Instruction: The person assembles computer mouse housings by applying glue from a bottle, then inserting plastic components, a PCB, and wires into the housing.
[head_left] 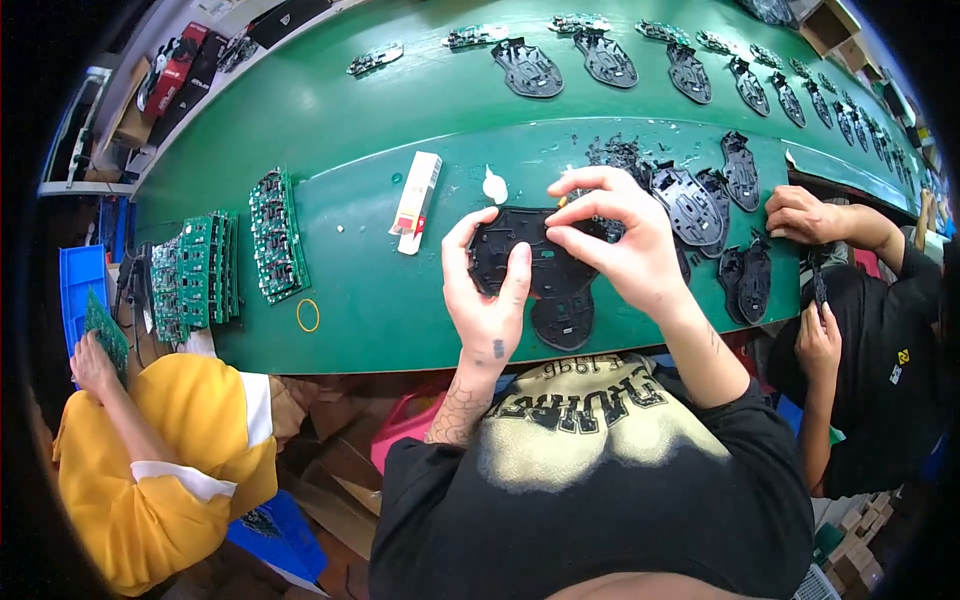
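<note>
My left hand point(487, 290) grips a black plastic mouse base shell point(520, 258) by its left side, thumb across its face. My right hand point(620, 240) rests on the shell's right end and pinches a tiny orange-tipped part point(562, 201) between fingertips at its upper edge. Another black shell point(563, 318) lies on the green bench point(380, 300) right under the held one. A heap of black shells point(700, 205) sits just right of my right hand.
A red-and-white small box point(417, 195) and a white tube point(494, 186) lie left of my hands. Stacks of green circuit boards point(278, 235) stand at the left. A yellow ring point(308, 315) lies near the bench edge. Shells point(527, 68) ride the conveyor. Co-workers sit left and right.
</note>
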